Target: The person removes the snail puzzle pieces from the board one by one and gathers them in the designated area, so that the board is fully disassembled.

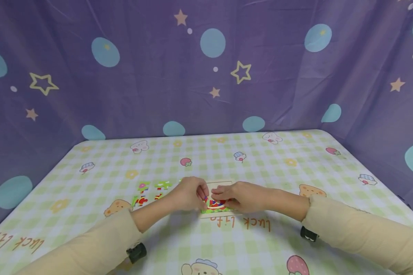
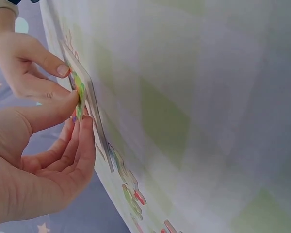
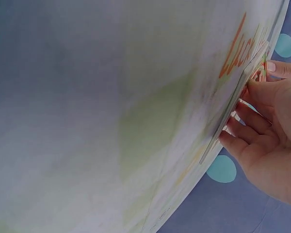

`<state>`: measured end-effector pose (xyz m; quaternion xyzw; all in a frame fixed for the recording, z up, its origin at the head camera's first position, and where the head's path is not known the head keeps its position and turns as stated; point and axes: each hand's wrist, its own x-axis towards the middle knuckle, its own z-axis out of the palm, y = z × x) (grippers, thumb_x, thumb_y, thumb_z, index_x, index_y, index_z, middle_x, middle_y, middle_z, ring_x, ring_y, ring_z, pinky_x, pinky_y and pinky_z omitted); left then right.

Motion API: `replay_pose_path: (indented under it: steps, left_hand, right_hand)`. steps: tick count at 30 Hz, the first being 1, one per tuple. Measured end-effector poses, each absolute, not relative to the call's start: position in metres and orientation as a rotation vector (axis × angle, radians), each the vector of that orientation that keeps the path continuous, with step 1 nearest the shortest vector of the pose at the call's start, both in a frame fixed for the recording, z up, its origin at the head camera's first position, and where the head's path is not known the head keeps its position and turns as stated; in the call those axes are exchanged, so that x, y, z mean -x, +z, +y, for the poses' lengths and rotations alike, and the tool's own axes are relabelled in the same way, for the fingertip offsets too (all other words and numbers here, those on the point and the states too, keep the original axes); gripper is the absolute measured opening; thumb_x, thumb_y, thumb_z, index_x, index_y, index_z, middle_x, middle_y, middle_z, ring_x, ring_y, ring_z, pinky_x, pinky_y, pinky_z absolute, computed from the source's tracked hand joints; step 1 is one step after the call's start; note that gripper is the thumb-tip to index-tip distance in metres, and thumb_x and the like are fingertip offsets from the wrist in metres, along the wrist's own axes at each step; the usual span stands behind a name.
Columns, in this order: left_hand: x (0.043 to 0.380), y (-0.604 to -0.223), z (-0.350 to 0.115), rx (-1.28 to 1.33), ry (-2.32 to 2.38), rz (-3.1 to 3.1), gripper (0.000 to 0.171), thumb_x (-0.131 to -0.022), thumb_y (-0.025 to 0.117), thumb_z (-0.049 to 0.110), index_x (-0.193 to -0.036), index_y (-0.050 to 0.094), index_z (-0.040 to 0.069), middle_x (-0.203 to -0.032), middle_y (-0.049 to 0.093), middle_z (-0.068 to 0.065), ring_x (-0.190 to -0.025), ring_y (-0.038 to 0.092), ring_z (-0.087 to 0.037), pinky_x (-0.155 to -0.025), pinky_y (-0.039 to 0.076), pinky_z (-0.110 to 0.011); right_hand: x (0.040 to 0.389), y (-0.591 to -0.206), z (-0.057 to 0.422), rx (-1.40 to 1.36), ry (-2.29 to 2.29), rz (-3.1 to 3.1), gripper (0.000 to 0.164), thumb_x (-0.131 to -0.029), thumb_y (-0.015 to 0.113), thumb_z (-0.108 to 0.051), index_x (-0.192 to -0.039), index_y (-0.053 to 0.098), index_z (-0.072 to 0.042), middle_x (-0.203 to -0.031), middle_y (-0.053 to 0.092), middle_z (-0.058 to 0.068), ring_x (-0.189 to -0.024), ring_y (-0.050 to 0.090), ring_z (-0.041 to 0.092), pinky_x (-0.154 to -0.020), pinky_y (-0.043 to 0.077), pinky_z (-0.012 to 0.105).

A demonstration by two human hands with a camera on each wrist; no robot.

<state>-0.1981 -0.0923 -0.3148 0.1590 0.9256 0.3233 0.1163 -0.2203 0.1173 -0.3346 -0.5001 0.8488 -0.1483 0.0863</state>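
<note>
Pinched between thumb and fingers of my left hand [image 1: 189,195] is a colourful jigsaw piece [image 2: 81,94], tilted up at the face of a wooden puzzle board [image 1: 220,185]. Assembled pieces with red, blue and green print [image 1: 216,204] fill the near part of the board. My right hand [image 1: 249,196] rests across the board's right side, its fingers fairly straight. In the right wrist view, the right thumb and fingertips [image 3: 226,138] lie at the board's edge and on the pieces. The hands partly hide the picture.
Loose puzzle pieces lie on the table left of the board: a green one with a pink flower [image 1: 143,186], a green one [image 1: 163,185] and a red-and-green one [image 1: 139,201]. A checked, printed cloth [image 1: 206,244] covers the table. A purple curtain [image 1: 158,88] hangs behind.
</note>
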Motion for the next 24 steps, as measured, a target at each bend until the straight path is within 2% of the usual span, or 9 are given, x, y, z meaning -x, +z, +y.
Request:
replay_pose_path:
  steps: [3,7,13,20,24]
  left_hand:
    - [0.198,-0.314,-0.093,-0.461,0.982,2.702,0.022,-0.068,0.080,-0.006,-0.079,0.062,0.002,-0.071,0.061,-0.005,-0.066,0.054,-0.011,-0.062,0.046,-0.020]
    - [0.200,-0.315,-0.095,-0.457,1.010,2.693,0.018,-0.071,0.078,-0.005,-0.079,0.063,0.003,-0.071,0.061,-0.003,-0.066,0.055,-0.010,-0.062,0.047,-0.019]
    - [0.203,-0.316,-0.102,-0.476,1.038,2.691,0.014,-0.073,0.077,-0.001,-0.079,0.066,0.006,-0.072,0.064,-0.001,-0.068,0.058,-0.009,-0.065,0.049,-0.020]
    - [0.206,-0.314,-0.113,-0.441,1.076,2.694,0.013,-0.074,0.078,0.002,-0.079,0.067,0.008,-0.072,0.066,0.000,-0.069,0.060,-0.008,-0.065,0.049,-0.021]
    - [0.206,-0.310,-0.122,-0.411,1.099,2.688,0.013,-0.075,0.079,0.005,-0.081,0.068,0.009,-0.074,0.067,0.000,-0.071,0.060,-0.009,-0.065,0.049,-0.022]
  right_hand:
    - [0.220,-0.335,0.117,1.487,-0.432,2.540,0.040,-0.095,0.057,-0.008,-0.135,0.055,-0.007,-0.144,0.050,0.008,-0.135,0.048,0.023,-0.097,0.051,0.027]
    - [0.220,-0.335,0.117,1.491,-0.429,2.547,0.040,-0.095,0.057,-0.008,-0.135,0.055,-0.008,-0.144,0.051,0.008,-0.134,0.048,0.023,-0.098,0.051,0.029]
    - [0.220,-0.336,0.117,1.480,-0.449,2.536,0.040,-0.095,0.057,-0.007,-0.134,0.055,-0.007,-0.144,0.050,0.009,-0.135,0.047,0.024,-0.088,0.051,0.019]
    - [0.223,-0.337,0.119,1.453,-0.543,2.471,0.041,-0.094,0.058,-0.005,-0.135,0.055,-0.007,-0.145,0.049,0.010,-0.136,0.046,0.025,-0.068,0.043,0.011]
    - [0.225,-0.338,0.120,1.460,-0.554,2.459,0.041,-0.094,0.058,-0.005,-0.135,0.054,-0.006,-0.145,0.048,0.011,-0.136,0.044,0.027,-0.069,0.043,0.011]
